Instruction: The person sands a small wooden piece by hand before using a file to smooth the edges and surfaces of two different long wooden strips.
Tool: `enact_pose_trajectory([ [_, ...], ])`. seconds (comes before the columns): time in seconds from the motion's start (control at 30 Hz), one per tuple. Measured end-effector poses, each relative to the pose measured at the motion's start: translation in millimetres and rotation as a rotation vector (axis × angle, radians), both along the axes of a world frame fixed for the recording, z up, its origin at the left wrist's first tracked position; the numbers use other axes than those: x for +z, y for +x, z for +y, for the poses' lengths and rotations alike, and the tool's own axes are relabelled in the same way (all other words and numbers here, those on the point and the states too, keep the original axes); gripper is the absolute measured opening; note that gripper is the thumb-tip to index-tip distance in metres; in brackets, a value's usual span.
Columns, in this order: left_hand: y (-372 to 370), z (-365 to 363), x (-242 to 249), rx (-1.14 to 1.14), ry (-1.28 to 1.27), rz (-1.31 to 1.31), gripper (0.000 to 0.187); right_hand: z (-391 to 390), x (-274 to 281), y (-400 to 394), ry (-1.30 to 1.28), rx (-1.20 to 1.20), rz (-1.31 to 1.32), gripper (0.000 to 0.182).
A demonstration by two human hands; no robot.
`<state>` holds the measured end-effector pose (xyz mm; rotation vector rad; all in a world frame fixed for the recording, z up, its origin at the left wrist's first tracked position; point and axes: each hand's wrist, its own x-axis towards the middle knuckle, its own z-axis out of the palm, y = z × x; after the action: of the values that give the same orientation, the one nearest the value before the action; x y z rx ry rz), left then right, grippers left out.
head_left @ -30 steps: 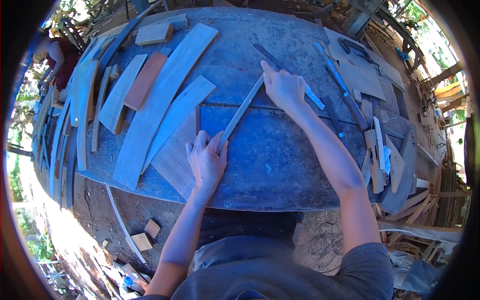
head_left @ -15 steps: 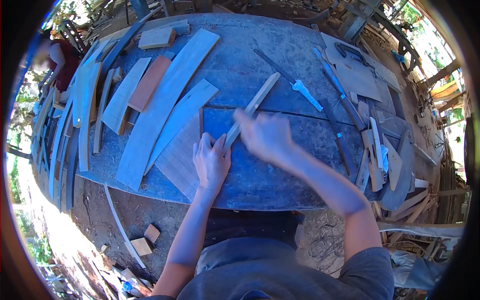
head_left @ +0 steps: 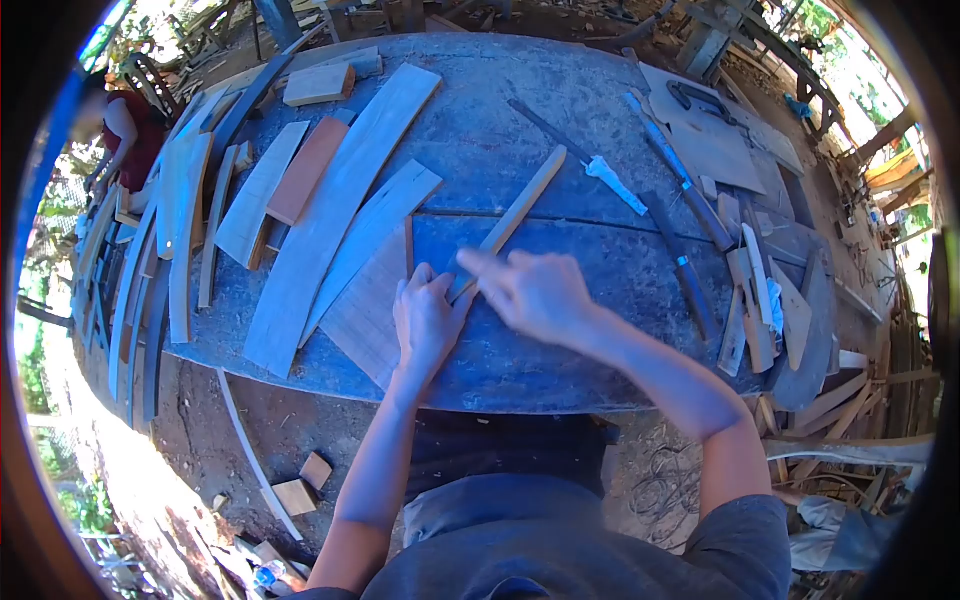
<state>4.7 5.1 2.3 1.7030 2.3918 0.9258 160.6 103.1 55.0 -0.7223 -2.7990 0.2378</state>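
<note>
A narrow wooden strip (head_left: 524,203) lies slantwise on the blue table, its far end pointing up and right. My left hand (head_left: 428,312) is closed on the strip's near end, beside a wide square-cut board (head_left: 366,300). Over the strip, just right of the left hand, is my right hand (head_left: 530,292), its index finger stretched along the wood and the other fingers curled. Whether it pinches anything small is hidden by its fingers. A long saw-like blade with a white-wrapped part (head_left: 612,184) rests to the right of the strip.
Long pale boards (head_left: 345,215) and a reddish block (head_left: 308,170) lie to the left. Dark-handled tools (head_left: 683,262), a black clamp (head_left: 705,98) and wood offcuts (head_left: 755,290) are at the right. Another person (head_left: 130,135) is at the far left, beyond stacked planks.
My right hand has moved slightly down and left along the strip, nearer my left hand. The strip appears turned a little. The whole view has shifted slightly.
</note>
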Motion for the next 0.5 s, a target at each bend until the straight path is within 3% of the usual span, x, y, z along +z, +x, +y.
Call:
enact_pose_trajectory([
  [0.03,-2.0,1.2,6.4,-0.004,-0.004,0.007,0.032,21.1,-10.0,1.9,0.004,-0.048,0.133,0.043],
  [0.07,-2.9,3.3,18.0,-0.008,0.011,-0.203,0.038,43.9,-18.1,3.7,0.012,-0.095,0.265,0.043],
  [0.1,-2.6,4.8,24.7,-0.011,0.028,-0.416,0.045,66.0,-22.5,5.5,0.062,-0.212,0.249,0.041],
  [0.13,-1.2,5.8,21.2,-0.011,0.032,-0.415,0.045,85.7,-26.0,7.4,0.113,-0.329,0.232,0.038],
  [0.2,1.8,5.0,9.8,-0.044,0.121,0.031,0.058,108.3,-35.8,10.5,0.148,-0.398,0.159,0.039],
  [0.3,10.6,-1.3,7.4,-0.070,0.142,0.236,0.064,127.8,-50.0,2.8,0.255,-0.442,0.118,0.041],
  [0.5,3.2,1.4,5.4,-0.018,0.099,0.013,0.051,97.4,-54.8,-3.5,0.294,-0.390,0.083,0.046],
])
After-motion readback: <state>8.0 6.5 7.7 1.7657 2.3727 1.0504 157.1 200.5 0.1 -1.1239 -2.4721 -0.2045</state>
